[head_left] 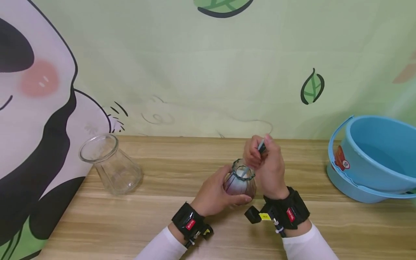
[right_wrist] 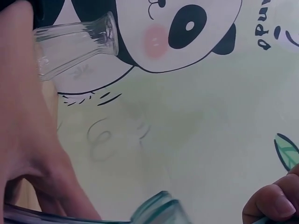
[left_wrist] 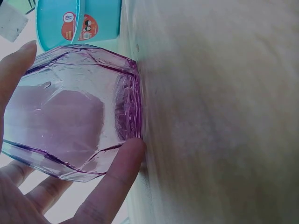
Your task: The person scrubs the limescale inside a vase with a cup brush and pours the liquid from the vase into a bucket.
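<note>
My left hand [head_left: 216,193] grips a small faceted glass vase [head_left: 238,186], clear blue-green at the scalloped rim and purple at the base. In the left wrist view the faceted vase [left_wrist: 70,112] lies between thumb and fingers, with a pale, blurred shape showing through the glass. Above the rim, my right hand [head_left: 268,168] is curled round a slim stick-like tool [head_left: 261,146] with a pale shaft. That shaft slants down into the vase's mouth; what its lower end looks like cannot be made out. In the right wrist view the vase rim [right_wrist: 161,210] appears at the bottom.
A larger clear glass vase [head_left: 113,166] with a wide lip stands on the left of the wooden table [head_left: 156,231]. Over on the right is a light-blue bucket [head_left: 380,159] with a handle. A green cloth backdrop [head_left: 195,72] with a printed panda hangs behind the table.
</note>
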A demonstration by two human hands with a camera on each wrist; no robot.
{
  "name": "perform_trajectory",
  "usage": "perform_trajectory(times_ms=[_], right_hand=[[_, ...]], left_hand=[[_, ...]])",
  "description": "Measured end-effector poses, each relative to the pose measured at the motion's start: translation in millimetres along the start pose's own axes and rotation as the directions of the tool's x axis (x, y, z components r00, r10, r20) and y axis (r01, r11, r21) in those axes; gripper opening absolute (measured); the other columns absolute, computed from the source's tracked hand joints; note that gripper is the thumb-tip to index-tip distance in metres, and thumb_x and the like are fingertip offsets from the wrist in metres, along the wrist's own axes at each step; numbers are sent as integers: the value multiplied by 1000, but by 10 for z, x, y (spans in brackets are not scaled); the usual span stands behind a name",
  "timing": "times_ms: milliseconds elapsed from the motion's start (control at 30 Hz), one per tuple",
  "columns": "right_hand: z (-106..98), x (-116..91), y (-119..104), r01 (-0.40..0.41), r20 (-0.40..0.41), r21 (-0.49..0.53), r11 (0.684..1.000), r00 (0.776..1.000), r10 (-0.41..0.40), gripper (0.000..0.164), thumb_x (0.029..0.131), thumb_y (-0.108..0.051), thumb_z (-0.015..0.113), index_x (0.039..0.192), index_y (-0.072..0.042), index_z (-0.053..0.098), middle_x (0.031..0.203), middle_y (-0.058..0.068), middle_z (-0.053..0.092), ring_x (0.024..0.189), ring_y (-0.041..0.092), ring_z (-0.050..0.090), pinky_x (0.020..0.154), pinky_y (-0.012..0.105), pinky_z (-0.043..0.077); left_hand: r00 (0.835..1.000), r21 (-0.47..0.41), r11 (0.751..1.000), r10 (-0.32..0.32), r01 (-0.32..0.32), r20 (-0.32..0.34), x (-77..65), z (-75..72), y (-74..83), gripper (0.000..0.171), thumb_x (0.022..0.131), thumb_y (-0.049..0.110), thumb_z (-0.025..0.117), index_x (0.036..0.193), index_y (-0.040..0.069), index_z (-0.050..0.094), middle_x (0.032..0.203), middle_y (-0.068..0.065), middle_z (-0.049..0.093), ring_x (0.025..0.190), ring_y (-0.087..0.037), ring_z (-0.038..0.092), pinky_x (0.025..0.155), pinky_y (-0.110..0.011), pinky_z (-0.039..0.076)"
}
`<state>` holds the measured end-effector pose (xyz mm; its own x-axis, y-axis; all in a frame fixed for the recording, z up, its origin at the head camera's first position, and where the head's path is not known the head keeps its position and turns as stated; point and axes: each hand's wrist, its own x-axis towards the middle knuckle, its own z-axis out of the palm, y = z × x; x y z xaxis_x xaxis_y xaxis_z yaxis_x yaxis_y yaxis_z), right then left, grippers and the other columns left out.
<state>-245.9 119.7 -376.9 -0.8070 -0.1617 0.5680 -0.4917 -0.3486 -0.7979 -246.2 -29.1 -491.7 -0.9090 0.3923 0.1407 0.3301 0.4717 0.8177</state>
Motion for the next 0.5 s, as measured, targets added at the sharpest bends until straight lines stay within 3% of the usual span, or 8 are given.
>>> perform_trajectory(times_ms=[200, 500], right_hand=[[0, 5, -67, 27, -21, 36, 999, 999, -26, 47, 103, -36, 22, 64, -10, 26, 57, -1, 21, 46, 13, 21, 41, 36, 9], [2, -1, 44, 7, -1, -10, 1000, 1000, -7, 45, 103, -31, 19, 64, -9, 26, 57, 0, 22, 46, 15, 22, 41, 37, 12]], left_hand=[[1000, -11, 1000, -1, 1, 1, -3, 3, 3, 76, 63, 67, 79, 126, 39, 46, 109, 14, 58, 90, -7, 56, 72, -34, 51], [1000, -6, 1000, -10, 10, 2, 1, 3, 1, 75, 63, 68, 78, 124, 37, 46, 108, 14, 58, 89, -7, 56, 70, -33, 51]])
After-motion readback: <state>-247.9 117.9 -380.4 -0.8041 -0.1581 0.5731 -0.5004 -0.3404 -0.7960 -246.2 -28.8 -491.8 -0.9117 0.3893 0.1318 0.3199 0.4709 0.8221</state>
